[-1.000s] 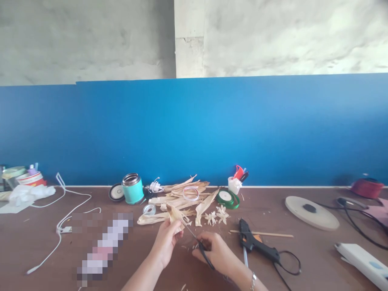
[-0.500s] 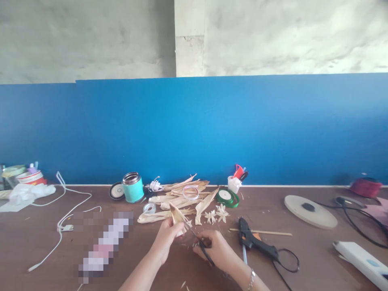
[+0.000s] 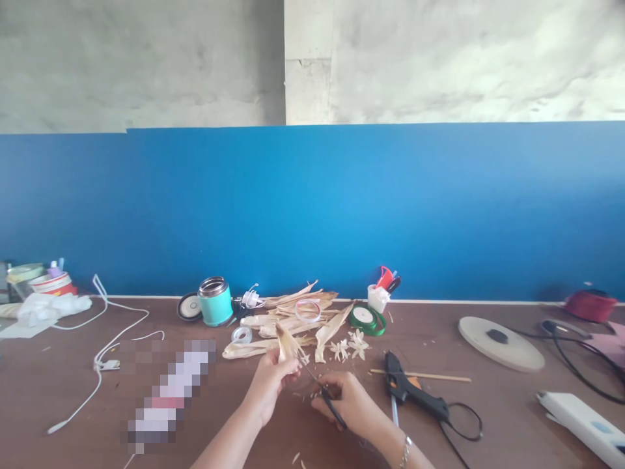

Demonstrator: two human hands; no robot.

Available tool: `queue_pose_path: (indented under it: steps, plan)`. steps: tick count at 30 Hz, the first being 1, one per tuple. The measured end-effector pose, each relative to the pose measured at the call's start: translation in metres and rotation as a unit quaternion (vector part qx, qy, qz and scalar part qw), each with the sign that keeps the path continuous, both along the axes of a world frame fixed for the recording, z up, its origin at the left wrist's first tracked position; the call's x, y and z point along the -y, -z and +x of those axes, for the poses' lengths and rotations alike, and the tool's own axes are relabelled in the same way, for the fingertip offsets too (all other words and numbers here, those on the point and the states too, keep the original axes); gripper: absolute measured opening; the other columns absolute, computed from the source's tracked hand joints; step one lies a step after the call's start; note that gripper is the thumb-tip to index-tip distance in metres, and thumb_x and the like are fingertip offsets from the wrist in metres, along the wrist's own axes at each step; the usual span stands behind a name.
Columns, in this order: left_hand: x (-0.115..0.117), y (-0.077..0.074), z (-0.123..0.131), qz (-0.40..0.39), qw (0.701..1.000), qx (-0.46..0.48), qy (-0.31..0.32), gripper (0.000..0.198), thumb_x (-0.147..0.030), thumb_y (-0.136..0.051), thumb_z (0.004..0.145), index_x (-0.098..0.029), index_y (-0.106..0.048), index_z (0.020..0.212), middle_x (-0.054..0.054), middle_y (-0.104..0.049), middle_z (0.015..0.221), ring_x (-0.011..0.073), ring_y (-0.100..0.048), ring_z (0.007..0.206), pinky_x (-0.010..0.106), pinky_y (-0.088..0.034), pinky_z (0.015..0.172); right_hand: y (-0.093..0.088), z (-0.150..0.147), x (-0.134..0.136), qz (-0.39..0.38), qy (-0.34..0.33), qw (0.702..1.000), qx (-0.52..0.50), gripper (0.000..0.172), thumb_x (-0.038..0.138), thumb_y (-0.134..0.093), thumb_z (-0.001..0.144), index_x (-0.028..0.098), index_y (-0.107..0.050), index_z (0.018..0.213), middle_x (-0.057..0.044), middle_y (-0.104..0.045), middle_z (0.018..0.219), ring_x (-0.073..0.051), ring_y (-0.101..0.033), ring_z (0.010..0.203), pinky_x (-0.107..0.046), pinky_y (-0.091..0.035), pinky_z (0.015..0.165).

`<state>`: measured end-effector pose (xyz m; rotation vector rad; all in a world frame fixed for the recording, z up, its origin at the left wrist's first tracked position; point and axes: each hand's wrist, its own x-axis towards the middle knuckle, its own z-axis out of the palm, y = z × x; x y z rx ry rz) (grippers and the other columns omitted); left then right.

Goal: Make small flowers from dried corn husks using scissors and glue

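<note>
The step in hand seems to be trimming: the left hand (image 3: 271,379) is pinching a dried husk (image 3: 287,344) near twelve o'clock from the wearer, in front of the loose husk strips (image 3: 332,331), and the right hand (image 3: 347,398) is gripping dark-handled scissors (image 3: 333,410) toward the husk's five o'clock. The scissors are pointing between ten and eleven o'clock, appearing to meet the husk's near right edge (whether the blades are parted is too small to tell). The husk's darker tip is pointing to eleven o'clock, its long axis running from there toward five. Any further cut is probably calling for a firm pinch and careful aim. Flower-shaped cutouts (image 3: 359,344) are lying at the husk's three o'clock.
</note>
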<state>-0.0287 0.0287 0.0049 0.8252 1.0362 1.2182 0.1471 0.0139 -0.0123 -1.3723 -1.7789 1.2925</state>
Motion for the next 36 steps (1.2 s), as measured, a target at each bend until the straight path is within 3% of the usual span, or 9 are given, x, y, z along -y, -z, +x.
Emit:
queue_pose_path:
  steps: [5,12,18,36]
  plan:
    - [0.0007,-0.0002,0.0011,0.007,1.000,0.009,-0.001,0.018,-0.016,-0.069,0.058,-0.015,-0.061,0.073,-0.002,-0.062,0.062,0.0099,-0.056,0.056,0.020,-0.042,0.055,0.0038,0.0011,-0.0005,0.045,-0.003,0.999,0.007,0.016,0.028,-0.061,0.072,0.012,-0.066,0.072,0.006,-0.048,0.045,-0.006,-0.040,0.037,-0.014,-0.030,0.034]
    - [0.0011,-0.0004,0.0028,-0.030,0.998,0.052,-0.028,0.016,-0.013,-0.071,0.058,-0.013,-0.061,0.069,-0.002,-0.060,0.059,0.0083,-0.056,0.053,0.018,-0.042,0.052,0.0040,-0.0013,-0.0020,-0.003,0.018,1.000,-0.007,0.020,0.030,-0.064,0.068,0.013,-0.066,0.078,0.006,-0.050,0.046,-0.006,-0.040,0.035,-0.016,-0.034,0.033]
    - [0.0022,-0.0008,0.0038,-0.039,0.997,0.043,-0.047,0.016,-0.017,-0.071,0.060,-0.014,-0.061,0.072,-0.002,-0.061,0.059,0.0092,-0.057,0.052,0.019,-0.042,0.050,-0.0032,-0.0017,0.0020,0.022,-0.002,1.000,-0.001,0.015,0.026,-0.063,0.069,0.013,-0.066,0.073,0.006,-0.049,0.046,-0.006,-0.040,0.038,-0.014,-0.032,0.034]
    - [0.0036,0.0025,0.0044,-0.030,0.999,0.038,0.016,0.016,-0.016,-0.073,0.057,-0.013,-0.060,0.066,-0.001,-0.060,0.059,0.0087,-0.055,0.052,0.019,-0.043,0.052,-0.0030,-0.0049,-0.0013,-0.018,0.018,0.999,-0.022,0.018,0.025,-0.061,0.067,0.012,-0.066,0.079,0.007,-0.049,0.042,-0.005,-0.039,0.031,-0.014,-0.031,0.031]
